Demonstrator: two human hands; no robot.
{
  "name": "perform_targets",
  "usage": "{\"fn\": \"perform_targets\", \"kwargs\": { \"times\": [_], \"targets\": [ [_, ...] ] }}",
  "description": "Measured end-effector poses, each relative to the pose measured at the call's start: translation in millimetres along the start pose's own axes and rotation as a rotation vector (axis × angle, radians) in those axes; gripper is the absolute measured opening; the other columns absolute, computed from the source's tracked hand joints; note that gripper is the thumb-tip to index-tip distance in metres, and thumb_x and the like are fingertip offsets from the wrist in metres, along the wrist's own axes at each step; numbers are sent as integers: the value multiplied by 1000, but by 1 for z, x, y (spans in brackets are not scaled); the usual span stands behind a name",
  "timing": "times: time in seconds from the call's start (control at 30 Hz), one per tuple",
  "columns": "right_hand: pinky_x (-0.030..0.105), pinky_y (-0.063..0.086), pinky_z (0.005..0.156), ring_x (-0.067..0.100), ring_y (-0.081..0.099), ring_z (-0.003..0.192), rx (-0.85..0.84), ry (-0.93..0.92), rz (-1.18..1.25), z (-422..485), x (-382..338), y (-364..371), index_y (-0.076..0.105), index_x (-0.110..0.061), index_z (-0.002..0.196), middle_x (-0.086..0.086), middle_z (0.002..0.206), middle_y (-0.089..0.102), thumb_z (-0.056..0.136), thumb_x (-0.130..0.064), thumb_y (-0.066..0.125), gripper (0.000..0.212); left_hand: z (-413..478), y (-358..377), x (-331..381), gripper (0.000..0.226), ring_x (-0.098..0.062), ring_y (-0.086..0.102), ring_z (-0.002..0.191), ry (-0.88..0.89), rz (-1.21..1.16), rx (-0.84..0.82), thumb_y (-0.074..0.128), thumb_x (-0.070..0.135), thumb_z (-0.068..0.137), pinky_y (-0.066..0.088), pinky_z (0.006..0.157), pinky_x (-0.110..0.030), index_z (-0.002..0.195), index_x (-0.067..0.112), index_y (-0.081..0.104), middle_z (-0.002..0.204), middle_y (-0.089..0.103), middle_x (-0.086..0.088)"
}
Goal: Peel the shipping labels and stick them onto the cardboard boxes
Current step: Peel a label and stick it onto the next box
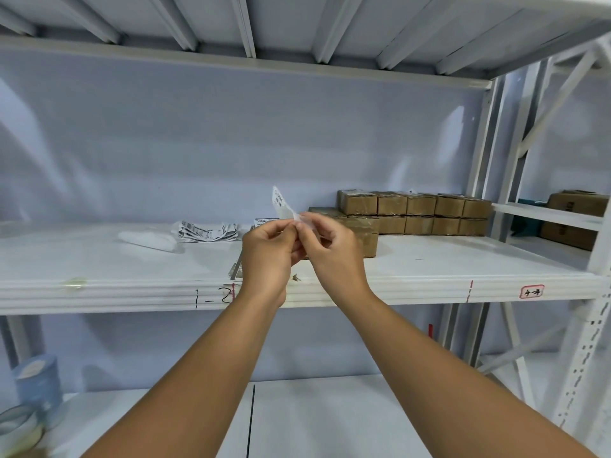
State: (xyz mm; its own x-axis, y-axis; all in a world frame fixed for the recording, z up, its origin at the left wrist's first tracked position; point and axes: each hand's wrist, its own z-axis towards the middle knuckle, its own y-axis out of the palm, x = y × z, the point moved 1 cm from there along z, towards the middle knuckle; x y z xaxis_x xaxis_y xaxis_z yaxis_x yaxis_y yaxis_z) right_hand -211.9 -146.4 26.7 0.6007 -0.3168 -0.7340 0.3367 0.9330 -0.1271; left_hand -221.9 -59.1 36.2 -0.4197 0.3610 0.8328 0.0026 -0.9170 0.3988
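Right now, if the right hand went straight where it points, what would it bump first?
Probably the left hand: the right hand points toward it, both pinching the shipping label. Depth is unclear; a cardboard box sits just behind them.

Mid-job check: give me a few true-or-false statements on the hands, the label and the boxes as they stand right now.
1. The left hand and right hand both pinch one label. True.
2. The stacked cardboard boxes sit left of the hands. False: they stand to the right, at the back of the shelf.
3. A pile of printed labels lies on the shelf left of the hands. True.
4. The label is pressed flat onto a box. False: it is held in the air, curling upward.
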Motion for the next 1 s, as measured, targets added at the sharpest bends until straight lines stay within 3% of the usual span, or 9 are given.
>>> {"fn": "perform_targets", "kwargs": {
  "times": [0.1,0.17,0.3,0.4,0.5,0.63,0.73,0.9,1.0],
  "targets": [
    [42,55,82,14,69,86,18,-22,46,0,-4,-1,68,-25,89,-4,87,73,89,-20,60,10,3,-2,1,15,-15,63,60,25,65,5,56,0,88,57,69,-30,80,6,67,69,66,-9],
    [35,57,76,12,69,77,30,7,100,2,-8,-2,67,-21,82,-1,80,72,91,-9,58,17,6,-3,0,11,-16,61,65,49,115,9,57,1,87,54,72,-32,80,7,64,74,65,-9],
    [25,50,64,9,58,62,79,232,359,7,-17,0,65,-16,74,-3,69,63,90,-7,59,19,8,-5,-3,12,-20,62,70,24,135,8,49,4,92,56,72,-37,84,5,59,78,62,-12],
    [28,48,69,13,56,70,179,337,432,16,-16,1,63,-18,74,-2,76,63,91,-9,58,20,9,-9,-1,18,-15,65,58,-98,-136,25,43,0,95,55,56,-22,81,5,53,67,63,-7],
    [16,46,60,9,53,63,257,345,407,25,-13,-5,60,-17,72,-4,72,60,93,-8,55,23,17,-20,0,16,-19,68,54,-297,-507,90,35,1,98,52,47,-19,88,2,48,74,58,-12],
    [23,50,70,14,58,76,373,430,414,39,-1,-16,62,-19,77,-3,79,64,94,-11,54,20,32,-41,-2,23,-34,68,74,-388,-735,112,27,1,99,59,57,-32,100,-6,48,95,59,-22],
    [19,44,64,13,57,78,503,441,408,47,5,-24,63,-19,86,-6,82,63,94,-14,54,13,43,-58,-2,26,-34,64,83,-364,-760,194,26,1,99,58,72,-36,93,-8,51,95,61,-24],
    [18,42,74,13,60,92,596,239,202,54,7,-20,65,-24,83,-6,96,68,93,-20,56,14,71,-91,-7,13,-26,66,84,-132,-485,289,36,7,99,56,80,-31,98,0,48,95,61,-18],
    [9,44,65,8,63,90,493,132,93,54,4,-5,71,-18,98,-4,104,70,94,-22,56,16,85,-110,-9,17,-18,63,85,129,222,344,56,30,92,48,77,-26,94,16,48,91,63,-4]
  ]
}}
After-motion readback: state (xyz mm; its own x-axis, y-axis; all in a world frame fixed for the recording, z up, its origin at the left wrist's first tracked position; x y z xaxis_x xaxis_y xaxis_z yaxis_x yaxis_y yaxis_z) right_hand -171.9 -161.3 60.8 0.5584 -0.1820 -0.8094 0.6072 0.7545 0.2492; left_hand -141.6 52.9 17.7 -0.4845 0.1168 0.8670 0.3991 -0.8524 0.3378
